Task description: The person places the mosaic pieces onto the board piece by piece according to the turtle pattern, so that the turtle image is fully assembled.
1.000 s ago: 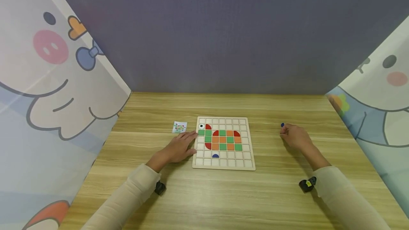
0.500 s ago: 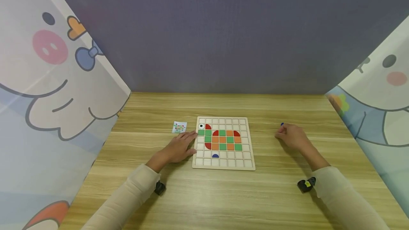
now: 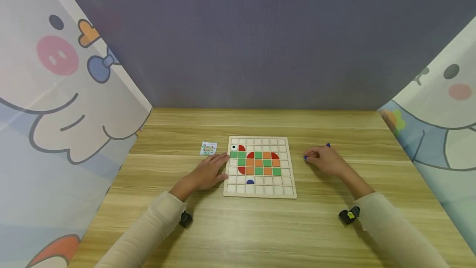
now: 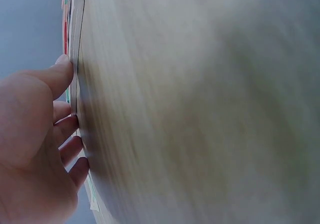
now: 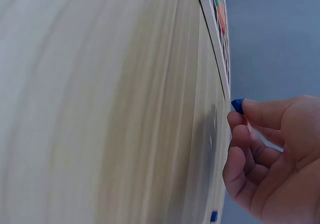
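My right hand (image 3: pixel 324 160) pinches a small blue piece (image 5: pixel 238 105) between thumb and forefinger, right of the wooden grid board (image 3: pixel 293 189) and apart from it. A second blue piece (image 3: pixel 328 145) lies on the table just beyond that hand. My left hand (image 3: pixel 208 171) rests at the board's left edge, its fingers fairly straight and touching the rim. Green, orange and red tiles (image 3: pixel 258 163) fill part of the grid, with a round eye tile (image 3: pixel 234 147) at upper left. One blue half-round tile (image 3: pixel 250 182) sits in a lower cell.
A small printed card (image 3: pixel 208 148) with a coloured pattern lies left of the board. The wooden table (image 3: pixel 260 230) ends at a dark grey panel (image 3: pixel 260 53) behind, with cartoon-printed walls on both sides.
My right hand has moved left toward the board, carrying one blue piece and leaving another blue piece behind on the table. The left hand stays put.
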{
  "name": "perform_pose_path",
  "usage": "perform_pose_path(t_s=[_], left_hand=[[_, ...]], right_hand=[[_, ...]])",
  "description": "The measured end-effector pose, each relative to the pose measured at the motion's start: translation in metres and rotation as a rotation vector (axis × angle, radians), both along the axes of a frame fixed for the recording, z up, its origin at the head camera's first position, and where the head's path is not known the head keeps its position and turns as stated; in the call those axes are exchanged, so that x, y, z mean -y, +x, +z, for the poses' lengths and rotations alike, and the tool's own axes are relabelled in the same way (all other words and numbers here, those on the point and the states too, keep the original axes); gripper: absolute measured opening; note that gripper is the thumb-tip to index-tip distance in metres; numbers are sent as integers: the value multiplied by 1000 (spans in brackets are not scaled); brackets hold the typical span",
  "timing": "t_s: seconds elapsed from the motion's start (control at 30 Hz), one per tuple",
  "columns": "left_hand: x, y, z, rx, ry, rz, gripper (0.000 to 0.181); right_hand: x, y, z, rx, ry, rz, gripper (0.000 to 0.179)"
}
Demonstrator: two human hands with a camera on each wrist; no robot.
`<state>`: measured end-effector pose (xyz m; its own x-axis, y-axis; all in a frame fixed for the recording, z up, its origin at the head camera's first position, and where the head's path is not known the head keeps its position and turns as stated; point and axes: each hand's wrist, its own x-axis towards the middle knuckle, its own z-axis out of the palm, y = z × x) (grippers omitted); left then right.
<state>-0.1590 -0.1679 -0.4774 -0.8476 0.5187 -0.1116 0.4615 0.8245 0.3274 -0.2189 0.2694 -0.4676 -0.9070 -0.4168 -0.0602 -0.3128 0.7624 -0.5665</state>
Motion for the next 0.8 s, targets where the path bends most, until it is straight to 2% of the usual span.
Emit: perform_pose_path(t_s=[0.3,0.63,0.8], left_hand=[[1,0,-2,-15,3,-11,67],[1,0,-1,-24,9,-13,66],[1,-1,-1,-15,9,-7,67]], right_hand=[[29,1,4,29,-27,41,19],[50,0,-1,53,-42,100,10],[59,0,-4,32,-16,123,9]])
